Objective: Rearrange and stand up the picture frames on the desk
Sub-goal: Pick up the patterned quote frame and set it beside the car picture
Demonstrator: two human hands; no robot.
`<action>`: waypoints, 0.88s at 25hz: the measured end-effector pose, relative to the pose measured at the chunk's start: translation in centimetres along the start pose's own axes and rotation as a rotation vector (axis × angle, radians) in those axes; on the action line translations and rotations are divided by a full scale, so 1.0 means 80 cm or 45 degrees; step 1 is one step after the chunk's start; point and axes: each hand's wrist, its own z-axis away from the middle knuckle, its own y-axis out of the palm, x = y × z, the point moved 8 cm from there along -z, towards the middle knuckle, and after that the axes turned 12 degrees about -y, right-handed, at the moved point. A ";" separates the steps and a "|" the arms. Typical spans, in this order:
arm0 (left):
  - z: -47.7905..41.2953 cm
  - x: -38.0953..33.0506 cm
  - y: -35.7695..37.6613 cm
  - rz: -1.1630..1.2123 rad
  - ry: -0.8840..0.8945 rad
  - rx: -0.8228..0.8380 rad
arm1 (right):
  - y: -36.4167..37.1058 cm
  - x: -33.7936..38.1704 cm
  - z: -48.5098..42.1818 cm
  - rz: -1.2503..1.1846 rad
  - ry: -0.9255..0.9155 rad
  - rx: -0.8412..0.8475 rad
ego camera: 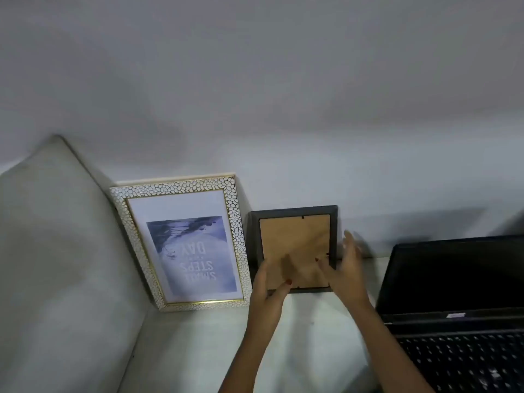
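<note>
A large white-and-gold pebble-pattern picture frame (181, 245) leans against the wall with its print upside down. Just to its right, a small dark picture frame (297, 239) also leans on the wall, its brown backing board facing me. My left hand (269, 287) is at that frame's lower left corner, fingers apart and thumb over the backing. My right hand (347, 270) is at the lower right corner, fingers spread and blurred. Neither hand visibly grips the frame.
An open black laptop (459, 307) stands on the pale desk (204, 344) to the right, close to my right forearm. A light side panel (56, 265) rises at the left, right beside the large frame. A plain wall runs behind everything.
</note>
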 end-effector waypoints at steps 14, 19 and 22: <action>0.023 0.062 -0.004 0.290 -0.419 0.092 | -0.040 -0.026 -0.005 -0.173 0.072 -0.290; 0.059 0.061 0.005 0.924 -0.625 0.371 | -0.059 0.086 0.043 -0.323 -0.221 -0.112; 0.093 0.041 -0.017 1.137 -0.555 0.539 | -0.067 0.149 0.100 -0.336 -0.513 0.144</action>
